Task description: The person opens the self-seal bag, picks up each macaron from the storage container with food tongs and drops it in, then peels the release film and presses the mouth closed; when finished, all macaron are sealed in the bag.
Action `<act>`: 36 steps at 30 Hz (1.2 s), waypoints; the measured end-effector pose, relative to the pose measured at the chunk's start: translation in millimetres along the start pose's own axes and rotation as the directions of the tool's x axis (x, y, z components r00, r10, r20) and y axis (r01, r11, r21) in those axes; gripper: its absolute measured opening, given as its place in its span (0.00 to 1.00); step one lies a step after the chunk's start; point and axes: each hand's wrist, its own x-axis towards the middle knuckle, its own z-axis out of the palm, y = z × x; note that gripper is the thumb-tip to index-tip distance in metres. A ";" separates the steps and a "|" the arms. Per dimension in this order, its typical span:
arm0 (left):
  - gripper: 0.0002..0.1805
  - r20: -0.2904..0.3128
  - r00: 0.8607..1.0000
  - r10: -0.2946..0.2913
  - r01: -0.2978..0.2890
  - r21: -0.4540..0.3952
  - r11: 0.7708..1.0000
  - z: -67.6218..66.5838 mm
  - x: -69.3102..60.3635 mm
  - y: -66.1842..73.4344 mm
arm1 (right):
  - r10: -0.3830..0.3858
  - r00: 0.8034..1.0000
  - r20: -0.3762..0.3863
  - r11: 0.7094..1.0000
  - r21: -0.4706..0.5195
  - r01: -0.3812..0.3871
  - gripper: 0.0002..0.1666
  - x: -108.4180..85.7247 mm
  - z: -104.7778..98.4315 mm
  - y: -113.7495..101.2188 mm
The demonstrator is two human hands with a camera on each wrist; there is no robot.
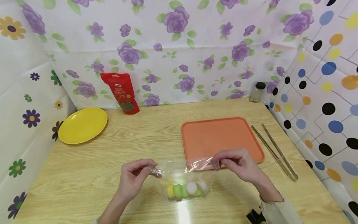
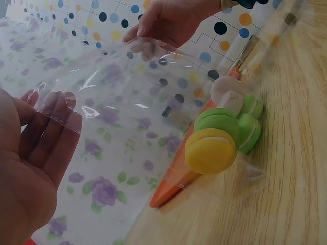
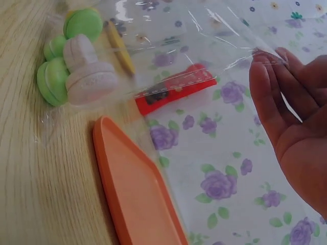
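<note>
A clear plastic bag (image 1: 173,170) hangs between both hands near the front of the table. Inside, at its bottom, lie several macarons: a yellow macaron (image 1: 170,191), green macarons (image 1: 178,190) and pale pinkish-white macarons (image 1: 191,188). My left hand (image 1: 133,179) pinches the bag's upper left corner between thumb and fingers. At the upper right corner my right hand (image 1: 240,164) pinches the film the same way. In the left wrist view the yellow macaron (image 2: 210,150) is nearest, with the pale ones behind. The right wrist view shows the pale macarons (image 3: 92,81) in front.
An orange tray (image 1: 218,137) lies just beyond the bag, with metal tongs (image 1: 275,152) to its right. At the back stand a red pouch (image 1: 120,93) and a black-lidded jar (image 1: 257,92). A yellow plate (image 1: 83,126) sits far left. Patterned cloth walls enclose the table.
</note>
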 end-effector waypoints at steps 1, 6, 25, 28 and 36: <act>0.18 0.000 1.000 0.001 -0.001 0.006 1.000 -0.4 -0.7 0.6 | -0.020 1.000 0.007 1.000 -0.003 0.020 0.17 1.2 -0.3 0.2; 0.16 0.005 0.999 0.034 -0.034 0.034 0.999 -1.6 -1.9 2.3 | -0.069 0.998 0.006 0.997 -0.019 0.069 0.16 6.4 -1.0 1.6; 0.09 -0.002 1.000 0.015 -0.015 0.047 0.999 -2.8 4.5 -2.2 | -0.119 0.993 0.017 0.992 0.032 0.118 0.17 6.3 -1.3 4.4; 0.09 -0.010 1.000 0.015 -0.014 0.046 0.999 -2.7 3.9 -2.2 | -0.118 0.993 0.014 0.993 0.029 0.118 0.17 5.9 -0.5 4.4; 0.13 0.007 0.999 0.046 -0.046 0.002 0.999 -1.5 2.9 -3.5 | -0.123 0.992 0.012 0.992 0.025 0.123 0.19 4.6 1.5 5.3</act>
